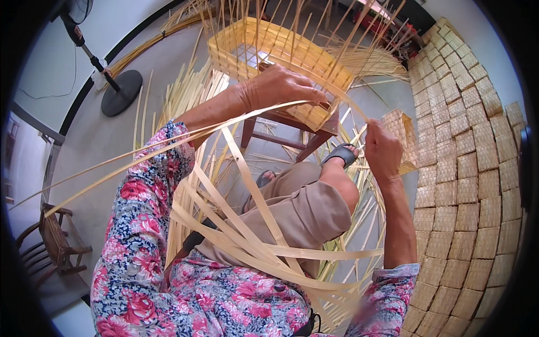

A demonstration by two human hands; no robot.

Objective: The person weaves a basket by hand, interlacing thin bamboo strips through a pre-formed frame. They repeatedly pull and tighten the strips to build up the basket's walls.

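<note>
A partly woven yellow bamboo basket (266,35), with thin upright stakes rising all round it, sits on a dark wooden stool (320,145) before me. My left hand (283,90) is at its near side, fingers closed on a thin bamboo strip (252,114) whose long end trails away to the left. Closed in a fist, my right hand (383,145) grips a flat bamboo strip (355,106) that runs taut to the basket's near right corner. Part of the near wall is hidden behind my left hand.
Wide loose strips (247,230) lie across my lap. More strips (191,90) spread on the floor at left. Finished woven baskets (460,196) are stacked along the right, with a small one (400,135) nearer. A fan base (122,92) and wooden chair (62,238) stand left.
</note>
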